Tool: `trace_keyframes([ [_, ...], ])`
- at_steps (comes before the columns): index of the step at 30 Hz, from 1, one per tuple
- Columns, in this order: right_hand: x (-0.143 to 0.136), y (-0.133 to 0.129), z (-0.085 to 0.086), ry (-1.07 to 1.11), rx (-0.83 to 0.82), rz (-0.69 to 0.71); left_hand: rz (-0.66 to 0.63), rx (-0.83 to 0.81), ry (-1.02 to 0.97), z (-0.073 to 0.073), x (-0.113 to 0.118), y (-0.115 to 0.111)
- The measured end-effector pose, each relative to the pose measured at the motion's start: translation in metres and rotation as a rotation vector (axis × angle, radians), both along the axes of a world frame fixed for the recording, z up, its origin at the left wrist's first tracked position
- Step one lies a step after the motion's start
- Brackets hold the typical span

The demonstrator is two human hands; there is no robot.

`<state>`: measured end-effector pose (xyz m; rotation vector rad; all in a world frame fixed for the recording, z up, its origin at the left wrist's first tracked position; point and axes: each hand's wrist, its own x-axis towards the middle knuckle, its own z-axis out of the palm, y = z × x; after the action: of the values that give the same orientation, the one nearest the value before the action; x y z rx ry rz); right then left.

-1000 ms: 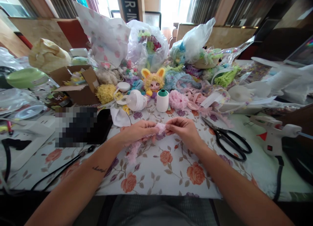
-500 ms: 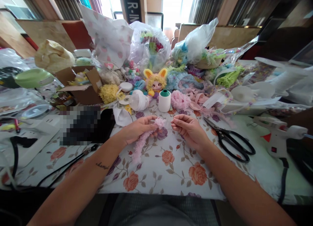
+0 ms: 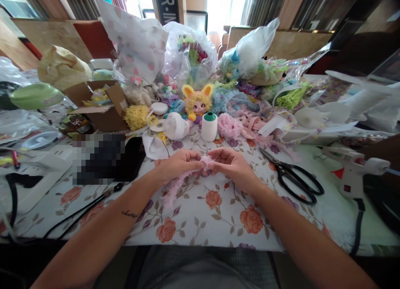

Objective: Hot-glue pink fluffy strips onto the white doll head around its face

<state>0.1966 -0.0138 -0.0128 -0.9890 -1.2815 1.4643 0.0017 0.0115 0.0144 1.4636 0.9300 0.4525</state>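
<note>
Pink fluffy trim (image 3: 171,193) hangs from my left hand (image 3: 183,163), whose fingers pinch its upper end. My right hand (image 3: 226,162) has its fingertips closed on that same end, so both hands meet at the pink fluff. Any needle or thread between the fingers is too small to make out. Behind the hands stands a white thread cone (image 3: 209,128) with a green top. A yellow bunny-eared doll (image 3: 198,103) sits just beyond the cone, and a pink fluffy bundle (image 3: 230,126) lies to the right of it.
Black scissors (image 3: 296,178) lie right of my hands, with a glue gun (image 3: 350,168) farther right. A black phone (image 3: 133,155) and a cord are on the left. Behind are a cardboard box (image 3: 104,118), a clear-domed container (image 3: 175,126), yarn and plastic bags.
My right hand has moved left and now touches the pink fluff at my left hand. The trim's hanging end has shifted slightly left. The whole view has shifted a little.
</note>
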Motion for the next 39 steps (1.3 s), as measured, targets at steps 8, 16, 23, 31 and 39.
trace_keyframes([
  [8,0.006,0.004,-0.005,-0.041,0.004,-0.122,0.014,-0.071,-0.066,-0.008,0.000,0.002],
  [16,0.018,0.015,0.001,0.225,-0.086,-0.329,0.061,-0.115,-0.107,-0.008,-0.007,0.009],
  [23,0.017,0.011,0.003,0.262,-0.201,-0.135,0.061,-0.064,-0.087,-0.007,-0.003,0.005],
  [31,-0.001,0.001,0.003,0.251,-0.226,0.057,0.030,-0.018,-0.049,-0.006,0.000,0.001],
  [39,0.004,0.002,-0.004,0.066,-0.124,-0.076,0.016,-0.032,-0.035,-0.004,0.003,0.000],
])
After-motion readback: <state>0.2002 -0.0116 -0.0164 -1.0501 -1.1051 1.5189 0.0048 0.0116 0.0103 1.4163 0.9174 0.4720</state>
